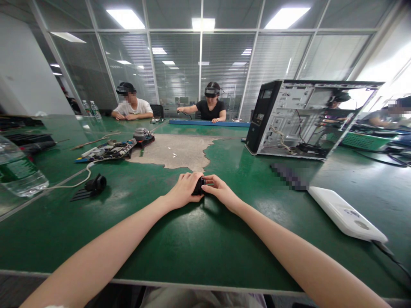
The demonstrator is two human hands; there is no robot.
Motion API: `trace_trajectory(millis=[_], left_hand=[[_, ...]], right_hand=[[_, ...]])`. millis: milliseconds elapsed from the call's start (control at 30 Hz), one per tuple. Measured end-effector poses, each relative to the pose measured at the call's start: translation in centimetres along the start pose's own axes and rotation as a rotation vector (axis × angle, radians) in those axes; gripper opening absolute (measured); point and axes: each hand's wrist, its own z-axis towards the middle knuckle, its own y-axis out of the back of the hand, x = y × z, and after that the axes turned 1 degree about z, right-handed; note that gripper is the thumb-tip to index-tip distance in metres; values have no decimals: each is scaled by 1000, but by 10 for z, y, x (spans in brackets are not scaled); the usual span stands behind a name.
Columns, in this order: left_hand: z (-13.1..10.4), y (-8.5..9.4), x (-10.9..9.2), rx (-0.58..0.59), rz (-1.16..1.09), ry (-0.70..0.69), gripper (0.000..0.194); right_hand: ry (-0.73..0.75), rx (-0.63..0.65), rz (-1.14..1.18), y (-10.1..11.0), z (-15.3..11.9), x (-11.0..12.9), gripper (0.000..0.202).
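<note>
A small black part (198,187), its exact kind unclear, is held between both hands over the middle of the green table (199,239). My left hand (182,191) wraps around it from the left, covering much of it. From the right, the bent fingers and thumb of my right hand (222,191) grip its edge. To the left lies a black piece (94,184) with a round end and thin prongs. Beyond it sits a circuit board (111,150) crowded with components, with a metal-topped round part (143,134) at its far end.
At right stands an open computer case (266,115), with a white power bank (348,214) and its cable nearer. A water bottle (22,171) lies at left; a pale cable (73,185) runs beside it. Two people sit across, behind a blue strip (208,122). A green basket (366,140) is far right.
</note>
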Motion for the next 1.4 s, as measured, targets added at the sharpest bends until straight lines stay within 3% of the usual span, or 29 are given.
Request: trace_trajectory(millis=[233, 533, 767, 933, 1133, 1400], left_hand=[[0, 0, 0, -7, 13, -3, 56], [0, 1, 0, 9, 10, 1, 57], [0, 1, 0, 3, 25, -3, 57], [0, -1, 0, -4, 27, 6, 56], [0, 0, 0, -3, 21, -5, 57], [0, 1, -1, 0, 24, -5, 56]], right_hand=[[52, 15, 47, -2, -1, 4, 25], [-15, -37, -16, -2, 0, 1, 31], [39, 50, 49, 0, -1, 1, 32], [57, 6, 26, -2, -1, 3, 24], [6, -28, -37, -1, 1, -1, 31], [31, 49, 33, 0, 0, -1, 33]])
